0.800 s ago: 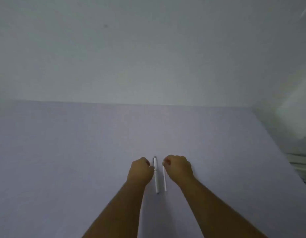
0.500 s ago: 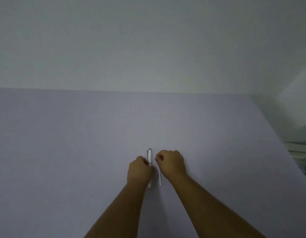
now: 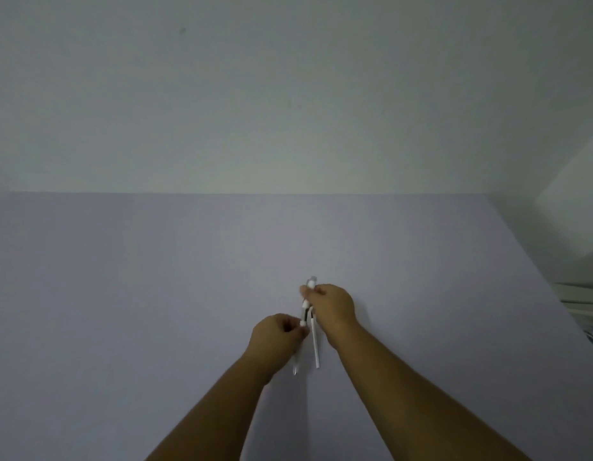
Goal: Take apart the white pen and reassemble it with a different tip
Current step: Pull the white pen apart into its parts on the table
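Observation:
The white pen (image 3: 305, 306) is held lengthwise between my two hands, just above the pale lilac table (image 3: 155, 294). My right hand (image 3: 331, 306) pinches its far end, near the clicker. My left hand (image 3: 277, 341) grips the near part, whose pointed tip (image 3: 295, 369) sticks out below the fist. A dark section of the pen shows between the hands. A thin white refill (image 3: 315, 344) lies on the table just right of the pen, partly under my right wrist.
The table runs back to a plain pale wall (image 3: 288, 94). Its right edge slants down towards the lower right, where a stack of pale objects (image 3: 584, 301) sits beyond the edge.
Both hands have closed on the pen and lifted it. My right hand moved to its far end, my left hand to the near part. The refill stays on the table.

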`<act>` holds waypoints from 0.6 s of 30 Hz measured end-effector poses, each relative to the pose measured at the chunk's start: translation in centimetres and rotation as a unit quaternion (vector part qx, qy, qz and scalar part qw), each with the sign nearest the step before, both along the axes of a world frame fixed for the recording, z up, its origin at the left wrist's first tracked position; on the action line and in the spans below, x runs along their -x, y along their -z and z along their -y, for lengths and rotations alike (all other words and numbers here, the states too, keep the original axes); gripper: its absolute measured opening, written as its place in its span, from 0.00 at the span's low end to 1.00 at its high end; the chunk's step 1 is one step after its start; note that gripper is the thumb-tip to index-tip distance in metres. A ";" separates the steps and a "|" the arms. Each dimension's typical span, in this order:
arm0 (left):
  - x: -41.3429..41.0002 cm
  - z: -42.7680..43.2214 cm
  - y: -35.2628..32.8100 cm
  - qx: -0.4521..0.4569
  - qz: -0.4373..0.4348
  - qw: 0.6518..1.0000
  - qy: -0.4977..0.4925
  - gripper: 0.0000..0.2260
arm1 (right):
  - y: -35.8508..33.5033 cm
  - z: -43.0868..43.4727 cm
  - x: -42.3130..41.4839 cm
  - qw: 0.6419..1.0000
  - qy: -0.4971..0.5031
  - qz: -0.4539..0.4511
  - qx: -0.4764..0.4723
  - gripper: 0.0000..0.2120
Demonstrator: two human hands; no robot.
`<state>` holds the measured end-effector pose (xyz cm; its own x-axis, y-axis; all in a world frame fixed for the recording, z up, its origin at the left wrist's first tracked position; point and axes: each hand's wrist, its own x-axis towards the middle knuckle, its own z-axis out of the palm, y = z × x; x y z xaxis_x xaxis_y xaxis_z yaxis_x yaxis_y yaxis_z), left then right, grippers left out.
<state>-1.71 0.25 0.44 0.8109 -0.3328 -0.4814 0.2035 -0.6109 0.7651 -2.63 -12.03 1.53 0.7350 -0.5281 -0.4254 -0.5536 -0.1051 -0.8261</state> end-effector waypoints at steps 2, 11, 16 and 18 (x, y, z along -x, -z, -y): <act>0.2 -0.8 0.0 0.000 -0.029 0.999 0.017 0.04 | -0.6 1.1 -0.1 0.996 0.073 0.023 -0.040 0.17; 0.5 -1.5 1.7 0.036 -0.059 0.996 -0.064 0.06 | 2.7 2.2 2.8 0.980 -0.101 -0.121 0.120 0.07; 0.6 -0.9 2.3 0.035 -0.055 0.996 -0.059 0.06 | 4.0 1.7 3.0 0.985 -0.052 -0.110 0.121 0.11; 0.6 -0.9 2.4 0.033 -0.050 0.996 -0.058 0.07 | 4.5 1.5 3.0 0.986 -0.042 -0.106 0.121 0.13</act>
